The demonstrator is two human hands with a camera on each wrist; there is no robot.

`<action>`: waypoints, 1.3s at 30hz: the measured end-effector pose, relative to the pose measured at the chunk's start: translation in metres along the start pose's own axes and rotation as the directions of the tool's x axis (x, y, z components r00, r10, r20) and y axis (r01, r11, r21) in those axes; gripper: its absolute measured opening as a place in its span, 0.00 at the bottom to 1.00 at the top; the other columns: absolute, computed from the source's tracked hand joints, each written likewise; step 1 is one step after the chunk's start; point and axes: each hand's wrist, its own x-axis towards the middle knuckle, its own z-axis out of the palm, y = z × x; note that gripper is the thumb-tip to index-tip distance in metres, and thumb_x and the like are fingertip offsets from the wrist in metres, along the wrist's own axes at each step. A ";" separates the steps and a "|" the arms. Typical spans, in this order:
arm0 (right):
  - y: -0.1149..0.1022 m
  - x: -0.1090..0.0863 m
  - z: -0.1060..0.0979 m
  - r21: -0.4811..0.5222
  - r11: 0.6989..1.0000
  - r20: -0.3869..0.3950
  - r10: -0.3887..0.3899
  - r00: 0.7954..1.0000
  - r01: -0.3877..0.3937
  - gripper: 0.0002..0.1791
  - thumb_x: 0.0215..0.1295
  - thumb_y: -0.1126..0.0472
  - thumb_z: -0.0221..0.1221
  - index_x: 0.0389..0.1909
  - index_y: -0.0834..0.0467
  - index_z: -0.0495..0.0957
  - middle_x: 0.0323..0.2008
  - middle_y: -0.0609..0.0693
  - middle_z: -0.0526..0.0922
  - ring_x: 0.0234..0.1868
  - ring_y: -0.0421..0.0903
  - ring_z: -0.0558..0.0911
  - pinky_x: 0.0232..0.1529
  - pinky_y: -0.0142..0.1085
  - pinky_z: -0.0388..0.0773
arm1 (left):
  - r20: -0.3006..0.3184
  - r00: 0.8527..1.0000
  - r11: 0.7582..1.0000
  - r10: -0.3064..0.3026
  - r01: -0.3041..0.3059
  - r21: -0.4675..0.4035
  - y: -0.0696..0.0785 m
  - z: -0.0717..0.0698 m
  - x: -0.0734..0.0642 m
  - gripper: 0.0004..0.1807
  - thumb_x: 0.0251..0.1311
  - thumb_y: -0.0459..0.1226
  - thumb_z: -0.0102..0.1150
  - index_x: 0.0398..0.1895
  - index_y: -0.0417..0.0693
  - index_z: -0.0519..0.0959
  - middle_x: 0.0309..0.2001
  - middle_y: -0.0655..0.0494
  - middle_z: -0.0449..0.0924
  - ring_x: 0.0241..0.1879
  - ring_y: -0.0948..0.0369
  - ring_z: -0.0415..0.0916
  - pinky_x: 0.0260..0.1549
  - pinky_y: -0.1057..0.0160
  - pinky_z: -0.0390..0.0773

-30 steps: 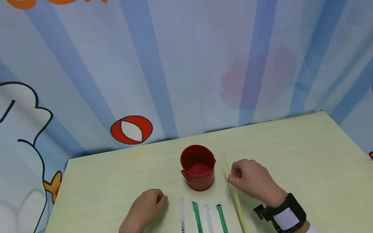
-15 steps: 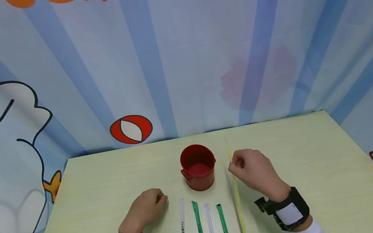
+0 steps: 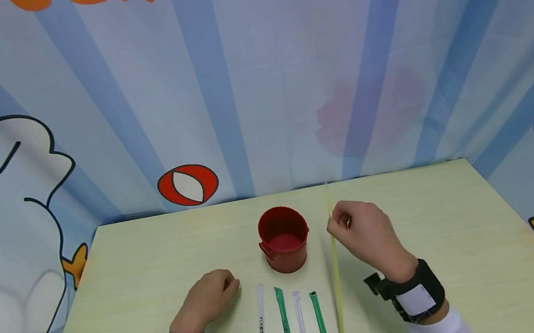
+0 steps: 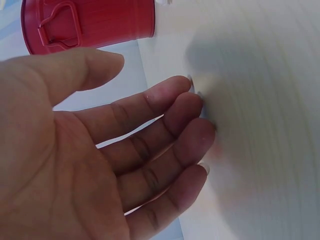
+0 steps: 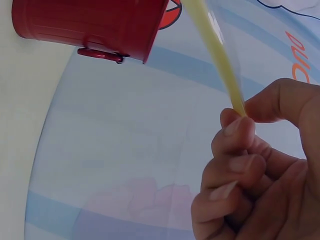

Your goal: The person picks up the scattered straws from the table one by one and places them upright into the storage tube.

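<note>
My right hand (image 3: pixel 368 237) pinches a long yellow straw (image 3: pixel 338 293) between thumb and forefinger, to the right of a small red bucket (image 3: pixel 287 260). The straw stands lengthwise above the table, its far end reaching past the fingers toward the back edge. In the right wrist view, a clear wrapper shows around the yellow straw (image 5: pixel 220 55), and the other fingers curl in. My left hand (image 3: pixel 206 300) rests on the table left of the bucket, fingers loosely bent and palm holding nothing, as the left wrist view confirms.
Several slim wrapped sticks lie side by side in front of the bucket: a white one (image 3: pixel 261 326), a green one (image 3: pixel 285 323), another white one (image 3: pixel 301 321) and another green one (image 3: pixel 321 324). A printed curtain (image 3: pixel 274 74) hangs behind the pale table (image 3: pixel 463 252).
My right hand has risen and moved away from me with the yellow straw, whose near end has come into view. The left hand, bucket and wrapped sticks stay put.
</note>
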 end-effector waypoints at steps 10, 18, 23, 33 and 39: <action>-0.007 0.008 -0.009 0.001 0.999 -0.085 -0.045 0.995 0.045 0.08 0.56 0.58 0.50 0.19 0.47 0.71 0.15 0.38 0.67 0.16 0.38 0.65 0.18 0.36 0.62 | 0.010 1.000 1.000 0.002 -0.002 -0.004 0.002 -0.002 -0.001 0.08 0.60 0.42 0.50 0.29 0.48 0.75 0.23 0.58 0.68 0.24 0.62 0.64 0.25 0.61 0.65; -0.013 0.015 -0.017 0.031 0.996 -0.169 -0.073 0.983 0.080 0.07 0.56 0.58 0.51 0.21 0.47 0.72 0.15 0.37 0.67 0.16 0.36 0.65 0.20 0.36 0.62 | -0.007 1.000 1.000 0.020 -0.020 0.002 0.001 -0.001 -0.002 0.08 0.60 0.41 0.50 0.28 0.48 0.75 0.22 0.58 0.67 0.24 0.62 0.64 0.24 0.61 0.65; -0.017 0.019 -0.024 0.071 0.988 -0.255 -0.112 0.960 0.134 0.06 0.58 0.58 0.51 0.24 0.48 0.74 0.17 0.37 0.69 0.17 0.35 0.65 0.22 0.36 0.63 | -0.015 0.999 0.999 0.037 -0.037 0.005 0.001 -0.001 -0.003 0.08 0.61 0.41 0.50 0.26 0.49 0.74 0.21 0.58 0.67 0.23 0.62 0.64 0.24 0.61 0.64; -0.024 0.028 -0.035 0.113 0.967 -0.389 -0.167 0.906 0.227 0.05 0.58 0.61 0.52 0.24 0.50 0.73 0.16 0.40 0.68 0.16 0.37 0.63 0.21 0.35 0.61 | -0.006 0.999 0.999 0.035 -0.035 -0.002 0.001 -0.001 -0.003 0.09 0.61 0.42 0.50 0.27 0.49 0.74 0.22 0.58 0.67 0.24 0.62 0.64 0.25 0.61 0.65; -0.029 0.032 -0.043 0.147 0.957 -0.439 -0.164 0.883 0.251 0.04 0.57 0.61 0.54 0.26 0.53 0.75 0.18 0.41 0.71 0.17 0.37 0.66 0.21 0.34 0.63 | -0.011 0.999 0.999 0.034 -0.034 0.001 0.001 -0.001 -0.003 0.08 0.60 0.41 0.50 0.27 0.49 0.74 0.23 0.58 0.68 0.24 0.62 0.64 0.25 0.61 0.65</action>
